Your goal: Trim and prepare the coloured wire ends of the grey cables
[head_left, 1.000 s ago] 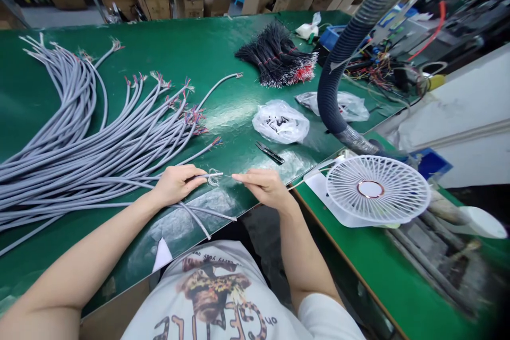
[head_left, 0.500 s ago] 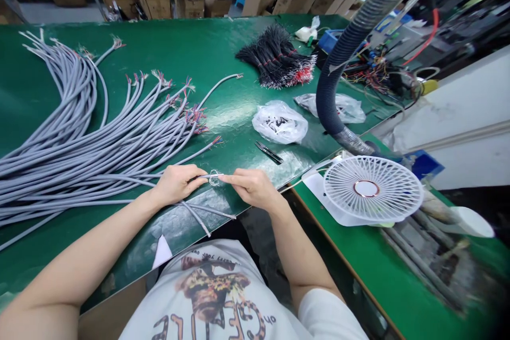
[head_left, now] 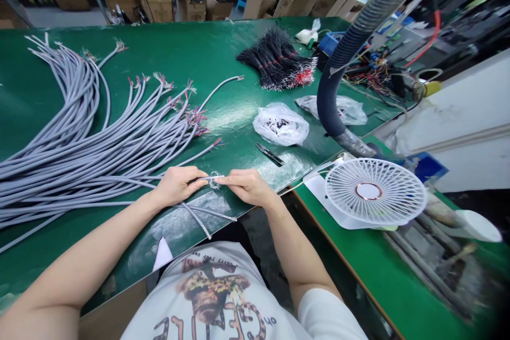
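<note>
My left hand (head_left: 178, 185) pinches a grey cable (head_left: 203, 177) close to its stripped end, above the front edge of the green table. Pale, frayed strands (head_left: 214, 180) stick out around that end, between my two hands. From the other side my right hand (head_left: 246, 186) closes finger and thumb on the white tip of the same cable. Beneath my left wrist, two more cable ends (head_left: 197, 219) lie near the table edge. A large pile of grey cables (head_left: 99, 154) spreads to the left, many with stripped red and blue wire ends.
Beyond my hands lie black snips (head_left: 270, 153) and a plastic bag of small dark parts (head_left: 281, 124). A bundle of black wires (head_left: 279, 58) sits farther back. At right, a ribbed hose (head_left: 338, 74) arches over the table, and a white fan (head_left: 374, 191) stands on a lower green surface.
My right hand has shifted slightly left along the cable, closer to the frayed strands. My left hand stays almost still. The whole view has moved very slightly.
</note>
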A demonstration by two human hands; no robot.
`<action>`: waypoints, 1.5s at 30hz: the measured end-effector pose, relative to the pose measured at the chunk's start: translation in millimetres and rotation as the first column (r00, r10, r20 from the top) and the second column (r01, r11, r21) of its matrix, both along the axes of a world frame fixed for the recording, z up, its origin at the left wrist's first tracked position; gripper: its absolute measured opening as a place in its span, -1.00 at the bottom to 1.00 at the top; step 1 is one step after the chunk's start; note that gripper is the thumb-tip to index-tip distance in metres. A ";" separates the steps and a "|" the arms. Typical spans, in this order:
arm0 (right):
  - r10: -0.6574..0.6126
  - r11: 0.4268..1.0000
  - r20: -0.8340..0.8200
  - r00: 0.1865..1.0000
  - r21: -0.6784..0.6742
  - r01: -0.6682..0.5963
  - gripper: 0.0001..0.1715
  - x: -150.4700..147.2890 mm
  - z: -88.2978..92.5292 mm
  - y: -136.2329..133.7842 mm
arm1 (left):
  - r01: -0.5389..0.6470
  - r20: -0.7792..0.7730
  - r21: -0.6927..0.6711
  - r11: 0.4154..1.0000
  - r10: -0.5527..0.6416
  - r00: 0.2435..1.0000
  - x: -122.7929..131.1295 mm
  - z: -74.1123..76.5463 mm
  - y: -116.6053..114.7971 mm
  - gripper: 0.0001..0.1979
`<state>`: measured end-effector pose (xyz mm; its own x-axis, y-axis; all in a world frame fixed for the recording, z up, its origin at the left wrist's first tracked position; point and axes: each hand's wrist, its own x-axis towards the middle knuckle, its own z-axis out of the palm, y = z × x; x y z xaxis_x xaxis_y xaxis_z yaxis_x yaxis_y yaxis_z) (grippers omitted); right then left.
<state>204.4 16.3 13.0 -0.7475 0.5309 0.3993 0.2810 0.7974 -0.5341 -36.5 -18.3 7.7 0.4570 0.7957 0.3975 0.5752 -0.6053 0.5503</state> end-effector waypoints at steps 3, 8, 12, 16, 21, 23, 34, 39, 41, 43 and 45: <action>-0.026 1.000 -0.005 1.000 -0.004 0.026 -0.66 -2.1 -1.8 -0.8 | -0.018 0.002 -0.034 0.999 0.018 1.000 0.0 -0.7 0.2 -0.80; -0.095 0.995 -0.027 0.995 -0.021 0.094 -0.66 -8.1 -6.8 -5.1 | -0.036 0.003 -0.037 0.999 0.036 0.999 0.6 -1.2 -0.6 -0.78; -0.142 0.987 -0.078 0.987 -0.086 0.135 -0.65 -14.3 -7.4 -10.7 | -0.067 0.009 -0.025 0.997 0.067 0.998 0.7 -2.3 -0.9 -0.75; -0.219 0.961 -0.175 0.960 -0.210 0.181 -0.67 -20.4 -7.8 -14.6 | -0.085 0.024 -0.063 0.994 0.087 0.996 0.1 -3.2 -1.5 -0.77; -0.269 0.939 -0.223 0.937 -0.279 0.203 -0.69 -24.5 -9.8 -15.3 | -0.058 0.001 -0.049 0.997 0.058 0.998 0.9 -0.9 -3.1 -0.80; -0.274 0.936 -0.224 0.935 -0.284 0.206 -0.69 -24.7 -10.1 -15.2 | -0.032 0.014 -0.025 0.999 0.032 0.999 1.0 -1.1 -3.0 -0.78; -0.321 0.910 -0.332 0.887 -0.369 0.191 -0.71 -30.1 -11.3 -18.9 | 0.011 -0.077 0.105 0.994 -0.003 0.997 -0.2 -7.1 -1.6 -0.71; -0.501 0.851 -0.452 0.738 -0.411 0.326 -0.68 -24.3 7.1 -29.0 | -0.022 -0.121 0.126 0.992 0.037 0.992 2.8 -8.2 -1.9 -0.70; -0.423 0.897 -0.381 0.822 -0.307 0.318 -0.70 -22.4 13.2 -31.4 | -0.050 -0.121 0.123 0.991 0.065 0.991 3.4 -9.2 -2.0 -0.70; -0.285 0.953 -0.245 0.927 -0.177 0.246 -0.70 -23.5 14.3 -31.9 | -0.068 -0.116 0.120 0.990 0.082 0.990 3.4 -10.5 -2.2 -0.71; -0.211 0.977 -0.109 0.971 -0.067 0.205 -0.65 -26.9 10.5 -30.8 | -0.077 -0.117 0.113 0.991 0.090 0.989 3.2 -11.7 -2.4 -0.71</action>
<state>177.5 -14.6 23.5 -0.5692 0.6933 0.4419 0.3717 0.6964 -0.6139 -33.4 -20.7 -4.0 0.4408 0.7886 0.4287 0.6846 -0.6043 0.4077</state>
